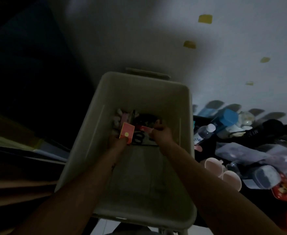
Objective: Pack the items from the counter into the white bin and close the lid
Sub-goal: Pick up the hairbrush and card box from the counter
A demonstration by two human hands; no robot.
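Both hands are deep in the white bin (144, 97), low enough that nothing drops or bounces. Your left hand (118, 143) grips the lower end of a red box (127, 131), prob. cardboard, flat-faced w/ a yellow dot, tilted so it can slot in on edge beside the pile. Your right hand (161, 134) pinches a thin pink strip (145, 128), stiff-looking. Black scissors (138, 138) lie flat on the bin floor btwn your hands. The bin is smooth plastic, no lid on it. A clear bottle (204, 132) and pink cups (214, 165) wait outside, on your right.
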